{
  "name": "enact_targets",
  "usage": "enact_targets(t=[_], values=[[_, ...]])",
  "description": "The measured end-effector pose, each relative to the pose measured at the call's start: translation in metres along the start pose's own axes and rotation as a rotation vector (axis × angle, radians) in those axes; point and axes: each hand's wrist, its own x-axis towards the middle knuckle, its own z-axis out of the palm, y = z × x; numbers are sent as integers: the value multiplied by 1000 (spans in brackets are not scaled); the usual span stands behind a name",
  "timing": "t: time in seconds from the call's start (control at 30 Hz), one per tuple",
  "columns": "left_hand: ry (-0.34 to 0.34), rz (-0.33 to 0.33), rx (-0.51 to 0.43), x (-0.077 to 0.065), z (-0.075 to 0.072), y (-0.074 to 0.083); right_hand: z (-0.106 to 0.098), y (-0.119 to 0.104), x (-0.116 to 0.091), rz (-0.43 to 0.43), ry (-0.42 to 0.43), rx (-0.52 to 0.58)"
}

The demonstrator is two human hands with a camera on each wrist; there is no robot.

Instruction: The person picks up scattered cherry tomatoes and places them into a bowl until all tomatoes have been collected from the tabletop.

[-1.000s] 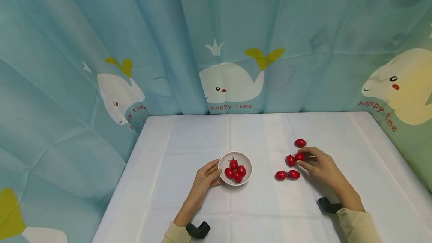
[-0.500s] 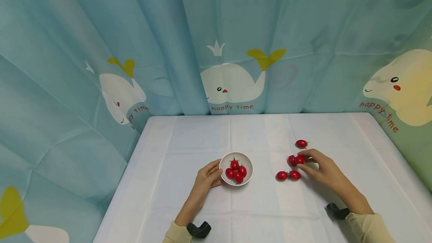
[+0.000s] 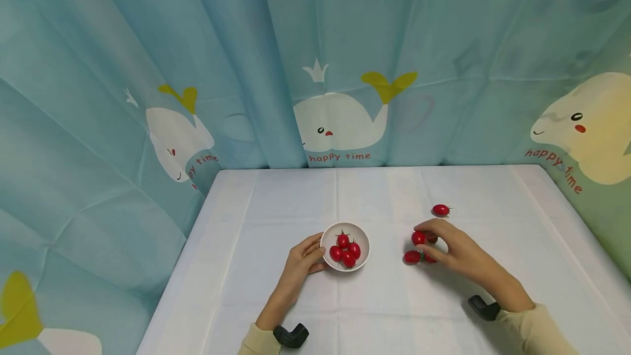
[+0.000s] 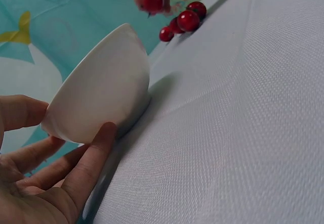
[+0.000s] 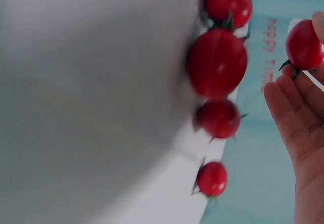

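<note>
My left hand grips the rim and side of a small white bowl standing on the table, with thumb and fingers round its wall in the left wrist view. Several cherry tomatoes lie inside it. To the right, my right hand pinches one cherry tomato between thumb and fingers, lifted above the cloth. Beneath and behind that hand lie more tomatoes: a left one, a partly hidden one beside it, and another half covered by the fingers. A lone tomato sits farther back.
A white cloth covers the table. Behind and at the left hangs a blue-green curtain printed with whales. Dark wrist mounts sit at both cuffs.
My right hand has lifted a cherry tomato from beside its neighbour and moved it left, toward the bowl. The left hand and the bowl stay in place.
</note>
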Motion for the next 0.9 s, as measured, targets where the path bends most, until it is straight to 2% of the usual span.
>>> enact_targets(t=[0.3, 0.67, 0.9], values=[[-6, 0, 2, -1, 0, 1, 5, -22, 19, -4, -79, 12], [-6, -2, -3, -1, 0, 1, 21, -45, 47, -154, -88, -42], [-6, -5, -6, -1, 0, 1, 28, -55, 58, -177, -138, -25]])
